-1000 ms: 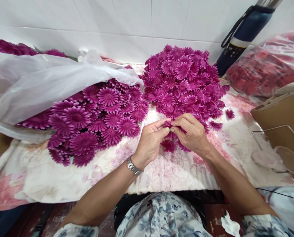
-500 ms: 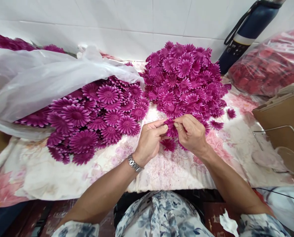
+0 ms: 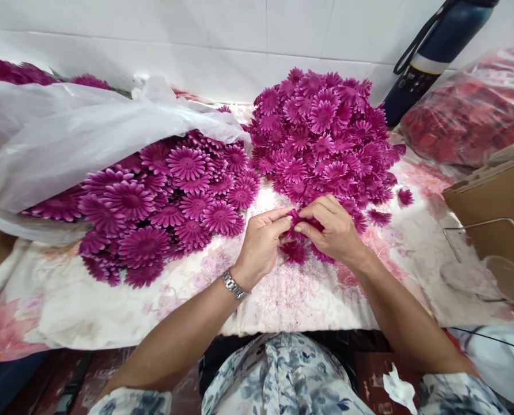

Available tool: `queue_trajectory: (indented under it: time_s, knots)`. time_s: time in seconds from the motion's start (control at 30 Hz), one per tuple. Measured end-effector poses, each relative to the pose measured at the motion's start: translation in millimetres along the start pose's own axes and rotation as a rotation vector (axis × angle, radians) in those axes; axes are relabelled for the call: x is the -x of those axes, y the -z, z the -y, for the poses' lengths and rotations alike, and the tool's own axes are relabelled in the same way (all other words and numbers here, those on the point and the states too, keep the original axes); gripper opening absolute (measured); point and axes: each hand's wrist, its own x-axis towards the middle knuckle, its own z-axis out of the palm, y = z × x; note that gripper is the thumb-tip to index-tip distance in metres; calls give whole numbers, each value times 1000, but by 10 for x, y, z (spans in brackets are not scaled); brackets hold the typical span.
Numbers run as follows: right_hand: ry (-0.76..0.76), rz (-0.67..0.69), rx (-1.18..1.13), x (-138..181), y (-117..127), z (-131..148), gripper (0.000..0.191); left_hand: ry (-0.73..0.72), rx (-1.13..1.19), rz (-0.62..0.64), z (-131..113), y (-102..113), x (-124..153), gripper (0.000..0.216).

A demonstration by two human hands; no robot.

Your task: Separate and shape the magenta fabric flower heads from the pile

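Observation:
Between my two hands is a purple artificial flower (image 3: 292, 220), partly covered by the fingers. My left hand (image 3: 265, 242), with a metal watch (image 3: 234, 285) at its wrist, pinches the flower from the left side. Thumb and forefinger of my right hand (image 3: 332, 227) close on its right edge. Just below the hands a loose purple flower head (image 3: 294, 252) lies on the cloth. Behind them rises a tall heap of small purple flower heads (image 3: 321, 132). Larger, layered purple flowers (image 3: 142, 245) spill out of a white plastic bag (image 3: 88, 135) on the left.
A flowered tablecloth (image 3: 188, 311) covers the table. At the back right a dark blue bottle (image 3: 449, 34) leans by a clear bag of red flowers (image 3: 477, 112). A cardboard box (image 3: 494, 196) with a wire frame (image 3: 484, 223) stands on the right. A white tiled wall (image 3: 240, 40) closes the back.
My right hand has shifted slightly left and up, its fingers a little more extended over the flower. My left hand keeps its pinch almost in place. The view has tilted very slightly.

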Motion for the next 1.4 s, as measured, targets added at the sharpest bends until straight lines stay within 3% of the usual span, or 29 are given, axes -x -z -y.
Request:
queue_trajectory:
  time_s: [0.17, 0.27, 0.4, 0.53, 0.6, 0.7, 0.8, 1.03, 1.2, 1.4]
  knots:
    - [53, -17, 99, 21, -65, 67, 9, -66, -42, 3, 49, 12, -42, 9]
    - [44, -67, 160, 23, -56, 55, 10, -71, -42, -39, 31, 3, -53, 10]
    - [-71, -172, 320, 39, 38, -105, 12, -31, -39, -100, -18, -9, -37, 15]
    - [-214, -233, 486, 46, 149, -249, 12, -12, -38, -68, -23, -12, -10, 16]
    - [-150, -209, 364, 35, 134, -210, 17, -11, -29, -43, -11, -12, -4, 18]
    - [-7, -58, 85, 17, 33, -61, 17, -16, -24, -31, 10, -8, -9, 20]
    - [-26, 28, -34, 15, -53, 52, 16, -33, -40, -27, 35, 2, -29, 14]
    - [-6, -15, 71, 37, -76, 71, 13, -94, -53, 6, 77, 29, -45, 4]
    - [17, -91, 176, 37, -78, 75, 12, -35, -12, 60, 40, -12, -19, 26]
    - [-27, -124, 118, 20, -45, 107, 11, -25, -5, 76, 49, -6, -40, 25]
